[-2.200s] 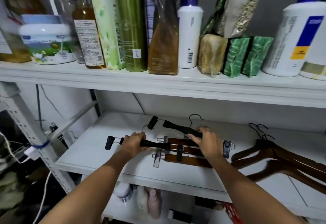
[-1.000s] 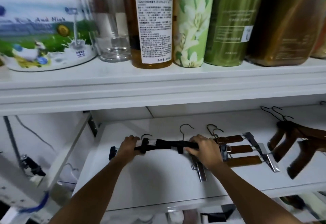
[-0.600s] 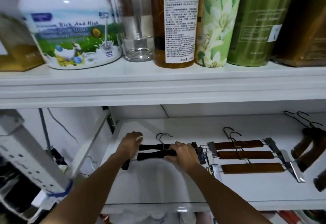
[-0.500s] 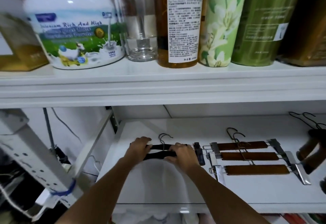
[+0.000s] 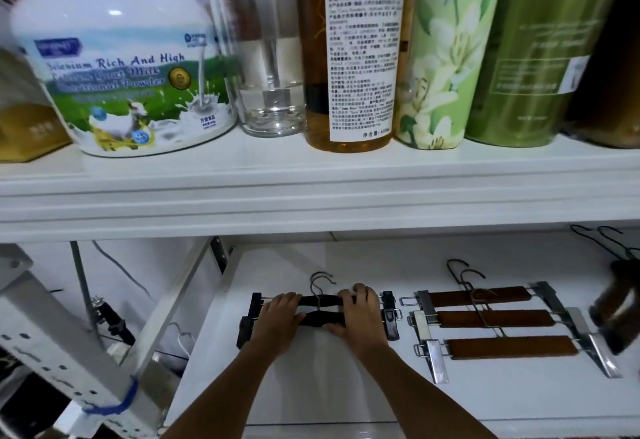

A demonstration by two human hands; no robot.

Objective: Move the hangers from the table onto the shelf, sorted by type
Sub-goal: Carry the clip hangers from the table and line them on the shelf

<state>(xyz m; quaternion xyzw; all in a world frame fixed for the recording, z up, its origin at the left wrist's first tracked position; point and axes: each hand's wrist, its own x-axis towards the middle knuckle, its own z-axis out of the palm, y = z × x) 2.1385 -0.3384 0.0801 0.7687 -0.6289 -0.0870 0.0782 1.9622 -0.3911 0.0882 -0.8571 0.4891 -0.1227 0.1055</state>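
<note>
Head view: both hands (image 5: 277,317) (image 5: 358,314) cover black clip hangers' (image 5: 320,310) bars.

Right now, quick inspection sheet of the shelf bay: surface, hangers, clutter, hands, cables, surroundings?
Surface: white lower shelf, hangers lying flat on it.
Job's things: two black clip hangers side by side; three wooden clip hangers to their right; dark wooden hangers at right edge, blurred.
Clutter: nothing seen on the lower shelf.
Hands: left hand and right hand on the black pair.
Cables: grey cable behind the frame.
Surroundings: milk powder tub, bottles above.
</note>
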